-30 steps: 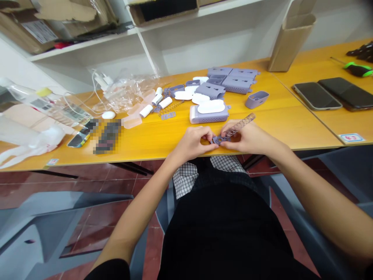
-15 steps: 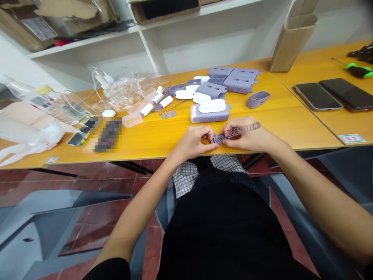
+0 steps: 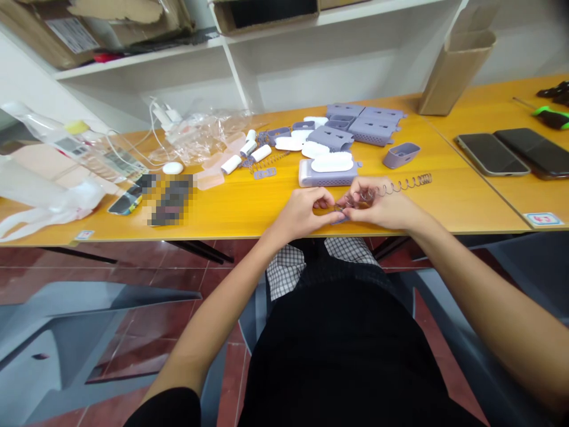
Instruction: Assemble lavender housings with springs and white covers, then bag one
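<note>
Near the table's front edge, my left hand (image 3: 306,212) pinches a small grey-purple plastic part (image 3: 340,220), mostly covered by the fingers. My right hand (image 3: 383,207) is closed on a thin metal coil spring (image 3: 402,184), whose loose coils stick out to the right above the hand. The spring's left end reaches the plastic part between my fingertips; whether the two are joined I cannot tell. Just beyond my hands lies a purple case (image 3: 331,176) with a white oval piece (image 3: 332,161) on top. An open purple cup-like part (image 3: 401,155) stands to the right.
Purple housings (image 3: 371,128), white cylinders (image 3: 231,164) and a flat two-hole piece (image 3: 265,173) lie farther back. Clear plastic wrap (image 3: 204,133) and a bottle (image 3: 66,139) are at left. Two phones (image 3: 491,155), a cardboard box (image 3: 457,71) and a screwdriver (image 3: 551,117) are at right.
The spring, earlier bunched over my right hand, now stretches farther right with its coils spread. My fingertips have closed in around the small plastic part. The view has shifted slightly.
</note>
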`<state>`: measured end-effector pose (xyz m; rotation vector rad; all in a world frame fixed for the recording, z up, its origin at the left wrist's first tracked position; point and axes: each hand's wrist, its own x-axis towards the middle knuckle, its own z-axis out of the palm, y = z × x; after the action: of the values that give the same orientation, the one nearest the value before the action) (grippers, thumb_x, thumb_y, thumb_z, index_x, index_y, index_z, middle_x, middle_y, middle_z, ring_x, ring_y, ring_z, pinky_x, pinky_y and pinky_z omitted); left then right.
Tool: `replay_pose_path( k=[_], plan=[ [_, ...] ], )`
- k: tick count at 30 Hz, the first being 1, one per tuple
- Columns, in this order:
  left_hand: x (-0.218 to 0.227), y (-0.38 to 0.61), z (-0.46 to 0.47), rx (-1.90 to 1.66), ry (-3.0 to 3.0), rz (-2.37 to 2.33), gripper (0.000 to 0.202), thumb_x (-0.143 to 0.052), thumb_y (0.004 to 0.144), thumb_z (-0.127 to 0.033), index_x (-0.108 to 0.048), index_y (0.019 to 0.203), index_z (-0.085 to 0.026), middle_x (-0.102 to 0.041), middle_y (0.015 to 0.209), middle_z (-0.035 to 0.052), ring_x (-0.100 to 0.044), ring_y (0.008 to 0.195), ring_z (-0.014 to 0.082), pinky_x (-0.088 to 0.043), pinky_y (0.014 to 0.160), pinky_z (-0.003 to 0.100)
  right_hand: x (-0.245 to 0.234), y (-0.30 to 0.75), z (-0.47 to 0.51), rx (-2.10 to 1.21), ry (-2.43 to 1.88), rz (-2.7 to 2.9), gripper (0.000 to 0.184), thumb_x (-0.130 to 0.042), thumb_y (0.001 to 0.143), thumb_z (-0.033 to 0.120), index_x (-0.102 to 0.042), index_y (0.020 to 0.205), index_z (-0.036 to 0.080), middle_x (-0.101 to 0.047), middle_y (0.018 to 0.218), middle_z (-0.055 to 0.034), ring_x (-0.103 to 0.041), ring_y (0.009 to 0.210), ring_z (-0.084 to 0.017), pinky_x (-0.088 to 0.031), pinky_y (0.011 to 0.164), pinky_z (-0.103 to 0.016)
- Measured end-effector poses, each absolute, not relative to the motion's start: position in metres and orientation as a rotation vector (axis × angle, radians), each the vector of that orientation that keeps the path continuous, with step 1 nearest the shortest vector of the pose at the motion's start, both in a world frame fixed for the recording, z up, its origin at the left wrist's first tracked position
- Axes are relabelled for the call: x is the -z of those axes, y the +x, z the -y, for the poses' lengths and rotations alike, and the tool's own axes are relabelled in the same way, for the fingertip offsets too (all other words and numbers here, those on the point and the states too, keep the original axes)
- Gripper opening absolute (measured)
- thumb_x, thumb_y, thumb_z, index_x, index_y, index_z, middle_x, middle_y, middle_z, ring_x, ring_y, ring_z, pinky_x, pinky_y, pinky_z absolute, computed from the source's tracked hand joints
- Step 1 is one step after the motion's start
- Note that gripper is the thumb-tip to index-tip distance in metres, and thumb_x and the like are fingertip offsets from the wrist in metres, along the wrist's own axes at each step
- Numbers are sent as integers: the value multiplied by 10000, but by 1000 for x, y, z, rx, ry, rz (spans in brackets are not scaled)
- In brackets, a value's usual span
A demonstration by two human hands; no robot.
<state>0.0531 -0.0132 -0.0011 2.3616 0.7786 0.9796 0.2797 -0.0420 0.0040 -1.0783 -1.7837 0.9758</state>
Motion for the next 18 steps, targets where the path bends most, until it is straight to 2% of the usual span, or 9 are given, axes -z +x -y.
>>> replay_pose_path(
  k=[6,10,14,18],
  plan=[
    [1,52,12,-957,2385,-745,227,-867,857,-345,-789,980,-172,-787,872,41,-709,772,153,-548,743,278,7,278,47,-989,-956,1640,433,-898,768,429,-502,761,254,-804,925,-77,-782,937,-261,-628,814,-422],
    [1,53,12,-953,2429,-718,219,-858,871,-343,-794,987,-169,-787,878,44,-713,784,156,-549,752,280,11,277,46,-1003,-937,1604,455,-909,758,482,-517,755,250,-802,908,-79,-789,991,-280,-641,824,-425],
    [2,54,12,-995,2449,-761,263,-872,856,-377,-792,976,-158,-782,861,50,-710,775,163,-550,755,290,14,279,45,-1001,-952,1622,436,-905,772,459,-522,738,253,-768,831,-54,-787,1052,-298,-638,793,-387],
    [3,54,12,-984,2452,-776,263,-860,865,-389,-791,992,-169,-784,869,48,-712,779,166,-553,759,295,16,281,44,-982,-971,1651,404,-893,786,436,-533,740,259,-708,747,-22,-792,993,-287,-622,725,-359]
  ],
)
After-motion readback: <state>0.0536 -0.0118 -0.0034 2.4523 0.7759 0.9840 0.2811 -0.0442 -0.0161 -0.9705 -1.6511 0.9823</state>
